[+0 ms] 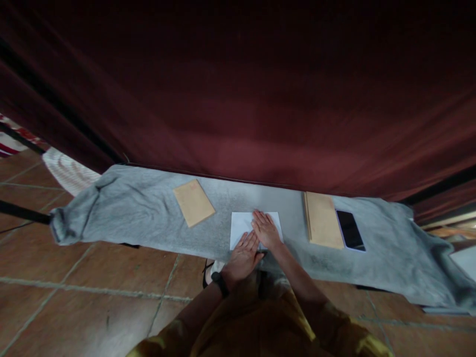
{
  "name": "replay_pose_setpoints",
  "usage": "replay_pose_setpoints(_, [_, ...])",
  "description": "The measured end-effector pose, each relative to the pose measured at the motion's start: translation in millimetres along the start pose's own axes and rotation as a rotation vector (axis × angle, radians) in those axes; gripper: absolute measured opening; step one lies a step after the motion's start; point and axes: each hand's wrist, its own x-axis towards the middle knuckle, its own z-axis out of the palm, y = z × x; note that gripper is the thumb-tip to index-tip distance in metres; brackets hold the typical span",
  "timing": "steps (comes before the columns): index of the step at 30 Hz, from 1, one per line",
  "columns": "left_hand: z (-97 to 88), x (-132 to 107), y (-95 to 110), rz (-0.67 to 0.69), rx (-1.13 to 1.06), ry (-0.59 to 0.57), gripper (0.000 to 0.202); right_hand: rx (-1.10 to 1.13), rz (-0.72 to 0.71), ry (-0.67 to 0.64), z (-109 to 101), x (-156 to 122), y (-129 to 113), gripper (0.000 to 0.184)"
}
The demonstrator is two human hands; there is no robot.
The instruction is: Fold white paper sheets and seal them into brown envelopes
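Note:
A white sheet of paper [238,223] lies on the grey cloth in front of me. My left hand [243,255] rests on its near edge, fingers stretched out and lying flat. My right hand [266,230] is pressed flat on the paper's right part, its fingers pointing away and to the left. The two hands are close together, and part of the paper is hidden beneath them. Whether the paper is folded I cannot tell.
The grey cloth [148,223] covers a long narrow surface. A brown envelope [194,203] lies to the left. Brown envelopes in a stack [325,220] and a phone [350,230] lie to the right. A dark red curtain [238,124] hangs behind, and tiled floor [122,277] shows in front.

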Motion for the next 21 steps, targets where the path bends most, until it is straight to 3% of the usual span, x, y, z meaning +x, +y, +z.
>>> replay_pose_setpoints(3, [-2.9, -13.5, -3.8, 0.039, 0.01, -0.032, 0.057, -0.035, -0.026, -0.021, -4.3, -14.4, -2.5, 0.049])
replay_pose_setpoints(6, [-8.2, -24.7, -6.2, 0.062, 0.006, -0.041, 0.056, -0.088, -0.078, -0.067, -10.6, -47.6, -4.8, 0.047])
replay_pose_setpoints(10, [-10.2, -24.8, -0.6, -0.019, -0.002, 0.014, 0.053, -0.169, -0.077, -0.103, -17.8, -93.0, -7.8, 0.047])
replay_pose_setpoints(15, [-2.0, 9.7, 0.4, -0.122, -0.048, 0.021, 0.054, -0.123, -0.05, -0.061, -19.2, -109.3, -11.7, 0.04])
replay_pose_setpoints(21, [-0.3, 61.4, -22.2, -0.173, -0.118, 0.043, 0.057, 0.086, 0.012, 0.017, -20.2, -105.1, -14.4, 0.033])
